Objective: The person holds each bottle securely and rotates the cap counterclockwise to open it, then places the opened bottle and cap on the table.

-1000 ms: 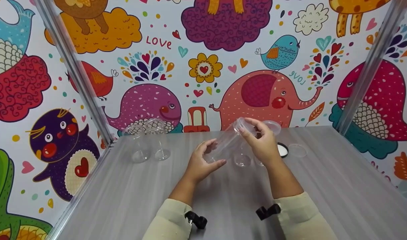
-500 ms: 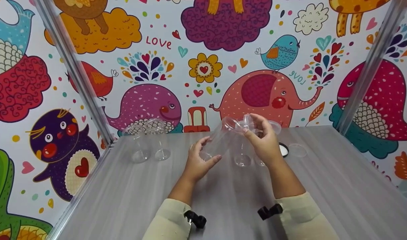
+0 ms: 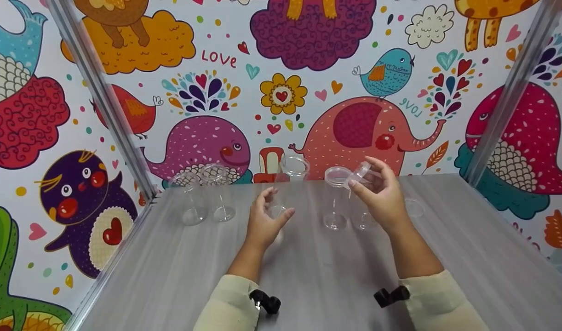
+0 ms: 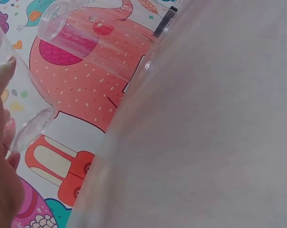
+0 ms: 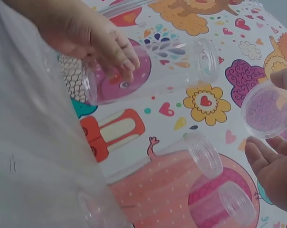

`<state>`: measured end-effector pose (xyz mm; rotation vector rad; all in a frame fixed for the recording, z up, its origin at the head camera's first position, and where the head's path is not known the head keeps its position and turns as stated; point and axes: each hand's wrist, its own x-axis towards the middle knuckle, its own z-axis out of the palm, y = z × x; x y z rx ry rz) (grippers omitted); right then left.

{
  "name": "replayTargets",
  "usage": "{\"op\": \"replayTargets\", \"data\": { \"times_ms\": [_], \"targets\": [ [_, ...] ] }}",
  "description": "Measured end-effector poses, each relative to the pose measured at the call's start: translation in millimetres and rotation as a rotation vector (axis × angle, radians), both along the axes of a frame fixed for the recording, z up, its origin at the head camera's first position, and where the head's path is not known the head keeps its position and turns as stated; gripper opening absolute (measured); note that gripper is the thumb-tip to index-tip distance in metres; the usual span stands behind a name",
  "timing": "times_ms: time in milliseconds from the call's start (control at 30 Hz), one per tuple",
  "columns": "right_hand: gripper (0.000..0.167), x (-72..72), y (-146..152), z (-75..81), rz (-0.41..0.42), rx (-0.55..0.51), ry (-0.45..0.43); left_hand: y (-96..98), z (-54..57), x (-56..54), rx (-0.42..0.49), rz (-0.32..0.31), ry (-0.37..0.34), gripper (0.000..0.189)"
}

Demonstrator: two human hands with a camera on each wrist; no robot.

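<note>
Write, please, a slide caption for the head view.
Left fingers hold a clear jar; right fingers hold a separate clear lid.

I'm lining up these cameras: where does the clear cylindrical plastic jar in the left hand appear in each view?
Head: the clear cylindrical plastic jar near the centre, in the left hand.
Left wrist: the jar at the left edge, partly cut off.
Right wrist: the jar above centre, appearing sideways.
Shared landmark: the printed coral elephant.
</note>
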<state>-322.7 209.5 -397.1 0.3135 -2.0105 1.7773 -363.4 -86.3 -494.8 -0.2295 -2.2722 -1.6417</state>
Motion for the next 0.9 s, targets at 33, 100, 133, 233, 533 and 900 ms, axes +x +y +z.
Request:
{"op": "replayTargets", "data": {
  "times_ms": [33, 100, 133, 233, 533, 900],
  "targets": [
    [0.068, 1.2, 3.9, -0.3, -0.018, 0.0, -0.008, -2.5, -0.7, -0.3, 0.008, 0.01, -0.003, 0.088],
    [0.069, 4.1, 12.4, -0.7, -0.057, -0.014, -0.031, -8.2, -2.6, -1.3, 0.022, 0.032, -0.014, 0.086],
    [0.069, 5.4, 17.3, -0.8, -0.079, -0.026, -0.038, -11.4, -3.7, -1.8, 0.027, 0.043, -0.024, 0.086],
    [0.075, 8.9, 34.1, -1.2, -0.149, -0.073, -0.071, -22.5, -7.4, -3.3, 0.033, 0.075, -0.059, 0.083],
    [0.094, 7.6, 91.2, -10.8, -0.313, -0.027, -0.239, -54.1, -14.0, -13.8, 0.03, 0.14, -0.174, 0.078],
    [0.105, -19.2, 145.4, -41.0, -0.358, -0.007, -0.491, -69.0, -16.9, -35.7, -0.067, 0.185, -0.232, 0.085]
  ]
}}
